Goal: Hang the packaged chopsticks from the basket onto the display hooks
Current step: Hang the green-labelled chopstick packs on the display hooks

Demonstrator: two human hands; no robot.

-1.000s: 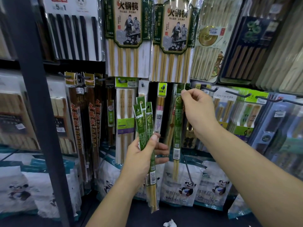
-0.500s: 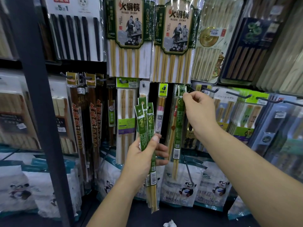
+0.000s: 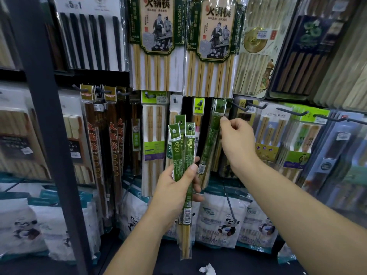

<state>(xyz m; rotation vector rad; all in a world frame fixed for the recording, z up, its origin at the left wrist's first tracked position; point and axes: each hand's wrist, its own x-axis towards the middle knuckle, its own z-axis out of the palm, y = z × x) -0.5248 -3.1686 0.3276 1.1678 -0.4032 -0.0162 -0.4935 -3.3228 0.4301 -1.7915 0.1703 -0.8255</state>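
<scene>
Display wall (image 3: 187,108); left hand (image 3: 174,187) grip closed round green chopstick packs (image 3: 188,147); right hand (image 3: 238,141) at blurred hanging pack (image 3: 213,132), grip unclear.

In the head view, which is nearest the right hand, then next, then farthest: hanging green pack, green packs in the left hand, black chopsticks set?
1. Hanging green pack: beside the right hand.
2. Green packs: leftward, in the left hand.
3. Black chopsticks set: far upper left.

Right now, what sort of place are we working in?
Most likely a shop's kitchenware aisle: packaged chopsticks hang in rows on display hooks, barcode labels mark the green packs held in the left hand, and panda-printed bags are stacked below.
</scene>
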